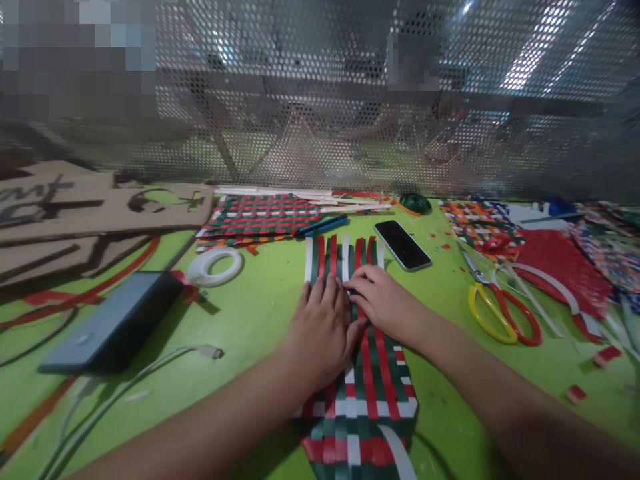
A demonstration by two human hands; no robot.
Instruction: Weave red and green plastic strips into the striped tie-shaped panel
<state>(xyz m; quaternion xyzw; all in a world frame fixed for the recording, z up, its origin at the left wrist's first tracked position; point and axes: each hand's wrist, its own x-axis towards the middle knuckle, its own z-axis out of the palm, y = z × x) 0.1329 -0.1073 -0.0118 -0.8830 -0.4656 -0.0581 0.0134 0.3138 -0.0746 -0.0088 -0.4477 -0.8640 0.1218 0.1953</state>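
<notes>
A woven mat [347, 407] of red, green and white strips lies in front of me on the green table, its loose strip ends pointing away. My left hand [325, 333] rests palm down across the strips, fingers stretched forward and flat. From the right, my right hand [383, 297] reaches in with bent fingers closed on the strips beside my left index finger. The exact strip between its fingertips is hidden. One white strip [397, 453] curls loose at the mat's near end.
Left are a dark power bank [113, 323], a white cable [150, 367], a tape roll [215, 267] and cut cardboard [100, 200]. Behind lie another woven piece [265, 213], blue-handled scissors [323, 227] and a phone [403, 245]. Yellow-red scissors [493, 307] lie right, below a perforated metal panel [310, 100].
</notes>
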